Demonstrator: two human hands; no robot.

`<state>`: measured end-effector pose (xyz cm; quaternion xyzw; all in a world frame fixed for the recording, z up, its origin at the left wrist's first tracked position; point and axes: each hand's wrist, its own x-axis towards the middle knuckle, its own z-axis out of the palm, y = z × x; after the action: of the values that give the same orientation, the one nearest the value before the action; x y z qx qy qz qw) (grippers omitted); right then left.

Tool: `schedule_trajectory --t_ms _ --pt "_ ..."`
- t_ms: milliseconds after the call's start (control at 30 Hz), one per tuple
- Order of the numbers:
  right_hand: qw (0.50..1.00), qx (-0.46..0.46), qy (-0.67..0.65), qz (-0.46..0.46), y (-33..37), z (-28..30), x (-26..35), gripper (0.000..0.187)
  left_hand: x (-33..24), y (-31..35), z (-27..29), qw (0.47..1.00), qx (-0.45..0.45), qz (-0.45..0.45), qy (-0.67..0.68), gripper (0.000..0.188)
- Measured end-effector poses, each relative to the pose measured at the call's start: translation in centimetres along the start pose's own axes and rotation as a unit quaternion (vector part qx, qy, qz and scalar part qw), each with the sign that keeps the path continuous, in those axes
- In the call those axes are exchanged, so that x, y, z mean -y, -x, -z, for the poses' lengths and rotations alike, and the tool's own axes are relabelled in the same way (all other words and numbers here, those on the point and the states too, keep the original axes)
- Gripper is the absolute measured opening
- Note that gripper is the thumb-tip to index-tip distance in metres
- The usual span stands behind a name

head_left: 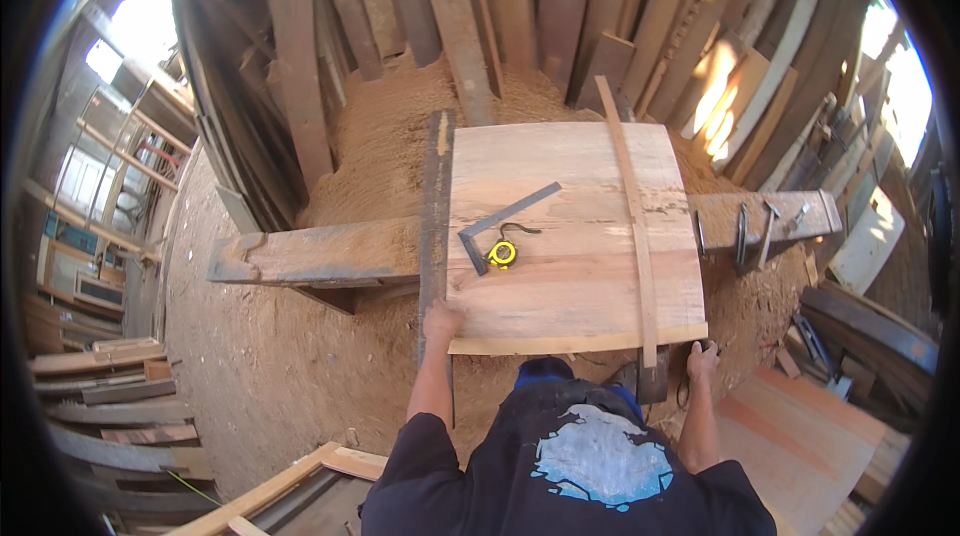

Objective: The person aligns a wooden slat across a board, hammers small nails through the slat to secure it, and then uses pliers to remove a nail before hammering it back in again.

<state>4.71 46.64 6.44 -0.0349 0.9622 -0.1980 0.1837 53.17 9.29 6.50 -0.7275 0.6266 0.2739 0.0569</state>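
Observation:
A wide pale wooden panel (560,301) lies across the work supports in front of me. My left hand (442,323) is closed around its near left edge, over a dark beam (437,196). Just off the near right corner, my right hand (703,359) has its fingers curled; something small and dark shows at them, too unclear to name. On the panel rest a metal square (510,211) and, touching its corner area, a yellow and black tape measure (502,254). A narrow wooden strip (628,206) runs lengthwise along the panel's right side.
A heavy bench beam (320,251) extends left and right under the panel. On its right end lie a hammer (768,234) and pliers (742,233). Sawdust (390,126) and leaning planks (455,26) stand behind. A reddish sheet (800,436) lies at lower right.

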Motion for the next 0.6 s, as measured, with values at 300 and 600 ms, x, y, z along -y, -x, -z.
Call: schedule_trajectory --t_ms 300,600 --pt "0.983 0.038 0.135 0.116 -9.2 0.6 4.0 0.068 -3.1 0.7 0.5 0.963 -0.249 -0.105 0.009 0.066" --pt "0.990 0.084 0.094 0.064 -9.0 -1.7 8.6 0.064 -7.2 -4.7 -0.8 0.995 -0.055 -0.075 -0.018 0.076"
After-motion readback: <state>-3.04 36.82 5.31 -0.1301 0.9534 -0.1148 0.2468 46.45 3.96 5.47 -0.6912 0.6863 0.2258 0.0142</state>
